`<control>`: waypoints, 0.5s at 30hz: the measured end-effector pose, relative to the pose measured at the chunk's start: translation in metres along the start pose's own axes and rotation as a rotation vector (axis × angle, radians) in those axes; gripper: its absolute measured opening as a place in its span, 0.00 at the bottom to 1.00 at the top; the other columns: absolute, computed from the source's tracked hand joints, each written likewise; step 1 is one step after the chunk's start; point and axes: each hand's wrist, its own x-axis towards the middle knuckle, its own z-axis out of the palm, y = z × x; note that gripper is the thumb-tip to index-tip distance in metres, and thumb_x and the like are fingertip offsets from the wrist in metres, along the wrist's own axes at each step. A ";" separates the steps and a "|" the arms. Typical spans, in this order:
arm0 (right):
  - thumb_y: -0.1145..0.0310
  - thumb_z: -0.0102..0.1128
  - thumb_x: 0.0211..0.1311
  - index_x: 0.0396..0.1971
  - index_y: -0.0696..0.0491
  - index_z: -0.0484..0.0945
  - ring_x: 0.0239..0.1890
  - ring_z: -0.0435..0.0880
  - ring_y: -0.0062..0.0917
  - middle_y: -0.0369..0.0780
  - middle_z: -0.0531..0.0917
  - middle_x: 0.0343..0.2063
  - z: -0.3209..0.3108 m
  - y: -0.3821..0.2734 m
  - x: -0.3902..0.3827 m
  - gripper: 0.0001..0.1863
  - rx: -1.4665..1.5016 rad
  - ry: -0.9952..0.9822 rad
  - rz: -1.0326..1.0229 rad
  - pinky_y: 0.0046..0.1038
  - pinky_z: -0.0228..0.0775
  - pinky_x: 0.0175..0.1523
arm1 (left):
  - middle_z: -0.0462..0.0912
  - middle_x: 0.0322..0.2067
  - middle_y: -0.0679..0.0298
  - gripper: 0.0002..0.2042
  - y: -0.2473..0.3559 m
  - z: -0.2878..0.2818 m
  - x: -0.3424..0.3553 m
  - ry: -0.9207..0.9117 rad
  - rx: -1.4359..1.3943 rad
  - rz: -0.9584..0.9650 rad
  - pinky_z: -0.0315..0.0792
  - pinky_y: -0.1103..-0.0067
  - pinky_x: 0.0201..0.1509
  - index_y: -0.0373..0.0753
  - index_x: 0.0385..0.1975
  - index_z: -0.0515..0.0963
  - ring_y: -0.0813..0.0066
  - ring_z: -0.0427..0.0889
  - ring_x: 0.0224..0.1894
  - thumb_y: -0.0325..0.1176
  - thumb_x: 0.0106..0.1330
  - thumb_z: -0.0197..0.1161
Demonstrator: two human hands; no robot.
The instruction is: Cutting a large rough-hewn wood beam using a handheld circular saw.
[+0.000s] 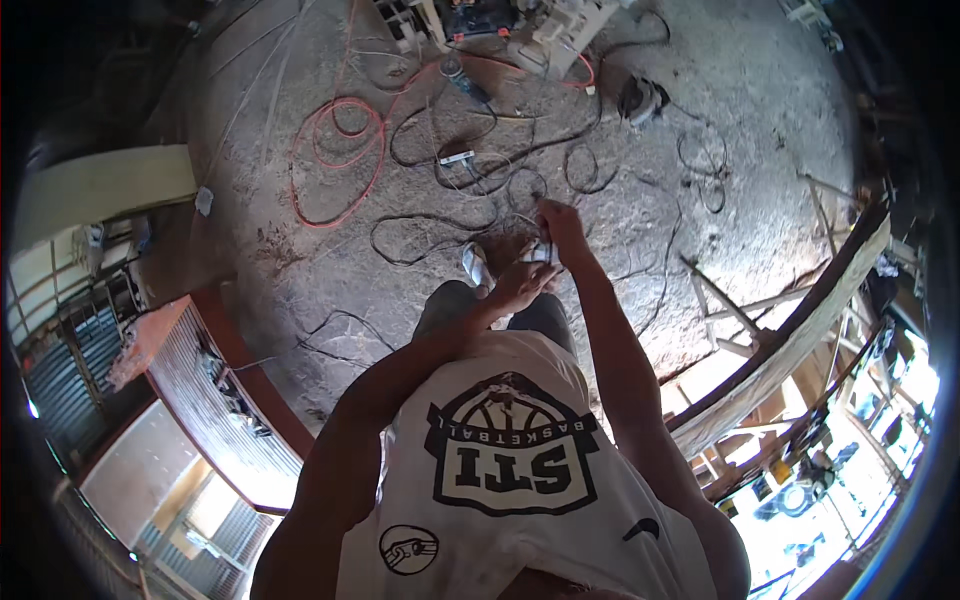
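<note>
My right hand [562,226] is raised over the floor in front of my feet, its fingers closed. A thin dark cord [512,190] loops up from the floor toward it and seems to run through its grip. Just below and to the left, my left hand [524,286] is also closed, apparently on the same cord, though its fingertips hide most of what they hold. Behind the hands, my feet in light slippers [475,263] stand on the rough floor. More dark cord lies in loose loops around them.
A white power strip [457,158] lies among the cords, with a blue-grey power tool [460,78] beyond. A red hose [376,165] coils at left. Machinery [560,42] stands at the far side. A long wooden beam [790,340] on legs stands at right, a corrugated metal panel [215,395] at left.
</note>
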 end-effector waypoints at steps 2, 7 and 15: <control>0.57 0.59 0.74 0.23 0.53 0.80 0.17 0.76 0.18 0.34 0.78 0.18 -0.038 0.051 -0.007 0.19 0.015 0.080 0.074 0.27 0.64 0.22 | 0.86 0.33 0.56 0.12 0.009 0.021 0.003 -0.257 0.270 -0.050 0.80 0.65 0.39 0.37 0.42 0.79 0.57 0.88 0.35 0.41 0.75 0.61; 0.54 0.64 0.70 0.26 0.55 0.83 0.19 0.78 0.18 0.35 0.82 0.20 -0.050 0.119 -0.013 0.19 0.084 0.063 0.193 0.26 0.68 0.24 | 0.88 0.37 0.49 0.22 -0.011 -0.003 -0.017 -0.366 0.369 -0.373 0.78 0.57 0.48 0.44 0.49 0.84 0.47 0.87 0.45 0.56 0.74 0.57; 0.54 0.61 0.69 0.45 0.56 0.85 0.34 0.88 0.53 0.55 0.88 0.32 -0.015 0.258 0.029 0.20 -0.570 0.450 0.197 0.51 0.78 0.42 | 0.87 0.50 0.47 0.25 -0.176 -0.140 -0.028 -0.237 0.864 -0.292 0.76 0.59 0.59 0.37 0.53 0.84 0.49 0.85 0.56 0.54 0.75 0.58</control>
